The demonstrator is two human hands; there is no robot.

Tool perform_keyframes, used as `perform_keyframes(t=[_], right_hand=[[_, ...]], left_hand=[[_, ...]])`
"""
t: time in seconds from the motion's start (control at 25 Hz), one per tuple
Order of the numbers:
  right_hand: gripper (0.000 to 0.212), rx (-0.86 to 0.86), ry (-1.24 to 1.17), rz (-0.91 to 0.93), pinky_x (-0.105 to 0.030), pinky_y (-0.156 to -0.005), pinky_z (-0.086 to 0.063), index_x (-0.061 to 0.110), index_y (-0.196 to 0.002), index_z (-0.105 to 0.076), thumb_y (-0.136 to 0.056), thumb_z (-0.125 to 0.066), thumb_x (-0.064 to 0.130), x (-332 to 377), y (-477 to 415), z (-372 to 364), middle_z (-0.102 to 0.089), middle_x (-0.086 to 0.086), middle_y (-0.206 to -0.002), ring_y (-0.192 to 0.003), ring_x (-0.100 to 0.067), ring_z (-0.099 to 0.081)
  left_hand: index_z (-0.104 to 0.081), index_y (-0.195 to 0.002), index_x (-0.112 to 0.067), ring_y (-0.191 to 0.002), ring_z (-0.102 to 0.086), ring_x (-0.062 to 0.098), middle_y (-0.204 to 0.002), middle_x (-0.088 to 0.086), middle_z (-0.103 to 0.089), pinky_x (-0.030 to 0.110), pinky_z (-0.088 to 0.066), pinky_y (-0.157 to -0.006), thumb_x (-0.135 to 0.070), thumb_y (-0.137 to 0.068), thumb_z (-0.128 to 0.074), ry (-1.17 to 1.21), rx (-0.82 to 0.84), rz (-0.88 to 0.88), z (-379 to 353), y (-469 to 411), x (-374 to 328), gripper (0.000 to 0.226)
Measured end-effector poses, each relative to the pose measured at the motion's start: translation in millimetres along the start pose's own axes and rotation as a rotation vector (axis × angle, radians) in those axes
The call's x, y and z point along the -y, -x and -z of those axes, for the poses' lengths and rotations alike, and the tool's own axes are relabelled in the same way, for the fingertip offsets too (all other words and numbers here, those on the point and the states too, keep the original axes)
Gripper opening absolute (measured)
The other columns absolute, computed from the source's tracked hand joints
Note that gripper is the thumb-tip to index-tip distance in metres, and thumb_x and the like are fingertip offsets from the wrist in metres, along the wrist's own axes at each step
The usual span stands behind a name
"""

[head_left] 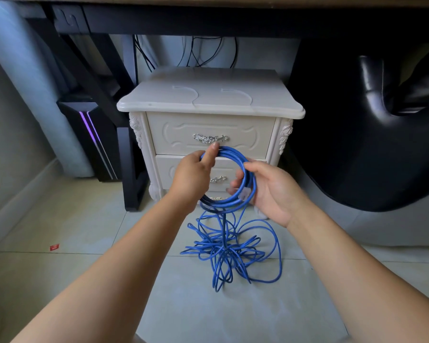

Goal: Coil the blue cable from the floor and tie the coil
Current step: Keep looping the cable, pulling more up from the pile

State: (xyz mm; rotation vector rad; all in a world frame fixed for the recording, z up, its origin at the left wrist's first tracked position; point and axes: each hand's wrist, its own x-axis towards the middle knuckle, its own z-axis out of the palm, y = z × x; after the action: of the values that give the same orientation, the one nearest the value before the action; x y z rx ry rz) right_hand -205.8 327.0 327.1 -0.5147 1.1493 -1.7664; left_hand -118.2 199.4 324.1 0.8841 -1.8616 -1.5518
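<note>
Task partly complete. Several turns of the blue cable [230,152] are gathered into a coil [226,205], held in the air in front of a white nightstand [208,100]. A large loose tangle [223,253] lies on the floor [109,231] below, joined to the coil by hanging strands. That length is yet to be wound, and no tie is made.

The left hand [191,177] grips the coil's left side, index finger extended along the top. The right hand [270,191] has its fingers [235,181] wrapped round the right side, beside a clear plug [245,194].
</note>
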Motion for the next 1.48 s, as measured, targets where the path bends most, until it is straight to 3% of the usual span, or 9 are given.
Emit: perform_keyframes(t=[0.08, 0.16, 0.24, 0.4, 0.56, 0.72, 0.88, 1.12, 1.48], right_hand=[[0.027, 0.089, -0.073, -0.061, -0.045, -0.089, -0.053, 0.005, -0.108, -0.059, -0.083, -0.066, 0.013, -7, 5, 1, -0.063, -0.008, -0.079, -0.081, -0.025, -0.07], [0.061, 0.207, -0.151, -0.084, -0.045, -0.095, -0.053, 0.004, -0.119, -0.058, -0.066, -0.085, 0.013, -12, 8, 4, -0.067, -0.012, -0.09, -0.099, -0.032, -0.068], [0.075, 0.283, -0.213, -0.071, -0.045, -0.098, -0.051, 0.003, -0.121, -0.057, -0.056, -0.092, 0.012, -12, 10, 6, -0.067, -0.016, -0.098, -0.105, -0.036, -0.065], [0.058, 0.204, -0.094, 0.006, -0.038, -0.092, -0.055, 0.003, -0.123, -0.053, -0.071, -0.073, -0.009, -17, 10, -3, -0.069, -0.015, -0.096, -0.099, -0.031, -0.068], [0.022, 0.07, -0.066, 0.093, -0.034, -0.082, -0.058, 0.002, -0.114, -0.054, -0.093, -0.049, 0.001, -18, 9, -13, -0.068, -0.011, -0.077, -0.081, -0.025, -0.07], [0.015, -0.035, -0.095, 0.124, -0.033, -0.068, -0.053, 0.003, -0.106, -0.055, -0.101, -0.04, 0.004, -13, 5, -13, -0.053, -0.005, -0.064, -0.058, -0.017, -0.057], [0.016, -0.096, 0.0, 0.118, -0.025, -0.056, -0.044, 0.004, -0.109, -0.054, -0.102, -0.039, 0.004, -8, 2, -5, -0.038, -0.002, -0.067, -0.056, -0.012, -0.038], [0.014, -0.253, 0.371, 0.191, -0.03, -0.059, -0.042, 0.013, -0.098, -0.05, -0.103, -0.039, 0.006, -6, -1, -3, -0.04, 0.0, -0.065, -0.052, -0.01, -0.039], [0.015, -0.338, 0.701, 0.197, -0.054, -0.084, -0.049, 0.022, -0.088, -0.047, -0.101, -0.04, 0.018, -5, -2, 3, -0.048, 0.002, -0.061, -0.064, -0.019, -0.049]], left_hand=[[-0.054, -0.073, -0.015, -0.05, -0.036, 0.02, -0.06, 0.0, -0.04, 0.031, -0.034, -0.056, -0.056, -0.095, -0.047, 0.052, -0.079, 0.091, 3, 0, -2, 0.047], [-0.054, -0.076, -0.013, -0.048, -0.038, 0.019, -0.062, 0.002, -0.041, 0.028, -0.034, -0.052, -0.056, -0.096, -0.045, 0.102, -0.134, 0.171, 5, 0, -3, 0.048], [-0.054, -0.075, -0.012, -0.048, -0.039, 0.02, -0.062, 0.003, -0.042, 0.027, -0.034, -0.05, -0.055, -0.097, -0.044, 0.15, -0.166, 0.232, 3, 3, -6, 0.049], [-0.054, -0.077, -0.014, -0.053, -0.048, 0.022, -0.069, 0.004, -0.049, 0.027, -0.035, -0.05, -0.056, -0.098, -0.039, 0.195, -0.204, 0.343, -2, 11, -9, 0.05], [-0.057, -0.078, -0.017, -0.073, -0.063, 0.028, -0.07, 0.0, -0.05, 0.028, -0.039, -0.057, -0.059, -0.097, -0.038, 0.291, -0.222, 0.341, -5, 14, -2, 0.049], [-0.043, -0.067, -0.02, -0.041, -0.038, 0.012, -0.05, -0.006, -0.033, 0.028, -0.03, -0.054, -0.052, -0.099, -0.038, 0.454, -0.092, 0.342, -10, 23, -1, 0.045], [-0.044, -0.071, -0.014, -0.04, -0.027, 0.013, -0.049, -0.003, -0.028, 0.026, -0.035, -0.048, -0.033, -0.1, -0.037, 0.573, 0.078, 0.273, -4, 26, -12, 0.035], [-0.043, -0.079, -0.014, -0.042, -0.025, 0.01, -0.048, -0.01, -0.026, 0.022, -0.032, -0.045, -0.038, -0.106, -0.028, 0.443, 0.091, 0.038, -17, 30, -11, 0.039], [-0.032, -0.071, -0.018, -0.044, -0.026, 0.011, -0.048, -0.011, -0.027, 0.026, -0.039, -0.049, -0.04, -0.104, -0.034, 0.387, 0.121, -0.039, -20, 31, -6, 0.04]])
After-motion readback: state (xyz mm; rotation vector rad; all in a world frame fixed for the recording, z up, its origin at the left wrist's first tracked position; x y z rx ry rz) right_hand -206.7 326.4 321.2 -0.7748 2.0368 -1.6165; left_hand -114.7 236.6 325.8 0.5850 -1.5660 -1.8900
